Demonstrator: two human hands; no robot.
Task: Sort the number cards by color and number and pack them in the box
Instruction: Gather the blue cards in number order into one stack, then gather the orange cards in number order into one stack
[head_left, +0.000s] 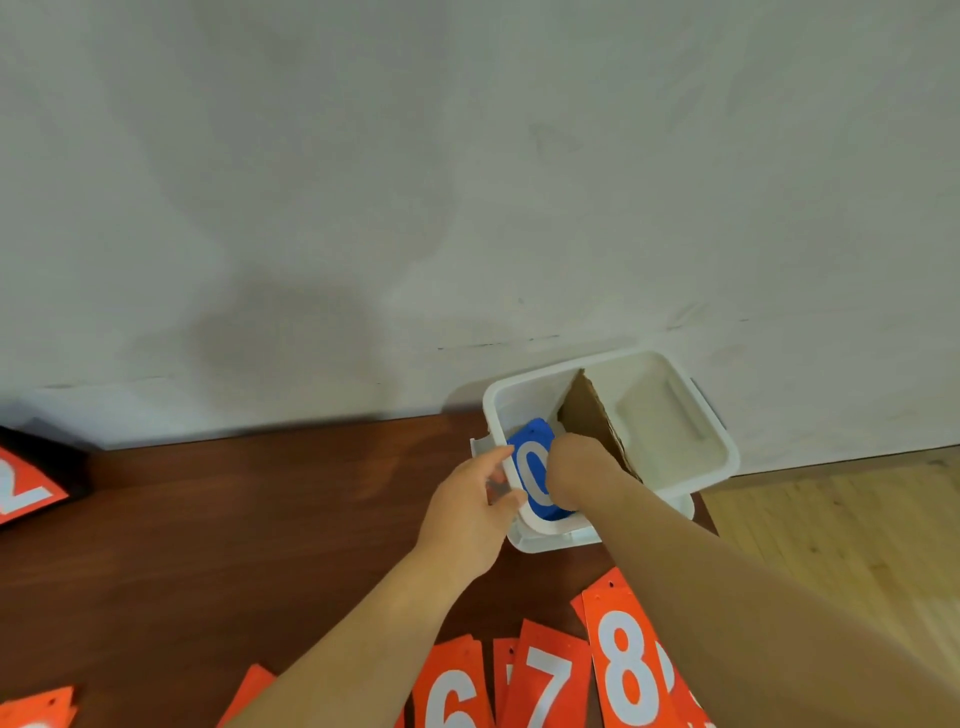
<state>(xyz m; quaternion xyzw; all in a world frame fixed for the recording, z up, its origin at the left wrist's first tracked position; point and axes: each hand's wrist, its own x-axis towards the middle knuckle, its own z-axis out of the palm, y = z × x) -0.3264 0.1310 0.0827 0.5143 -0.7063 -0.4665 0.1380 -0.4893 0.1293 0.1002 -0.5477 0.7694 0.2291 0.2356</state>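
Note:
A white plastic box (722, 441) stands at the table's far right edge against the wall, split by a brown cardboard divider (592, 415). In its left compartment stands a blue card with a white 0 (532, 467). My right hand (576, 470) reaches down into that compartment and holds the blue card. My left hand (467, 514) grips the box's left rim with fingers and thumb. Orange cards 6 (452, 691), 7 (545, 680) and 8 (623, 665) lie in a row near the front edge.
An orange 2 card (21, 488) lies at the far left on a dark object. More orange cards (36, 706) poke in at the bottom left. A white wall rises behind the dark wooden table (260, 519). Light wood floor (857, 525) shows to the right.

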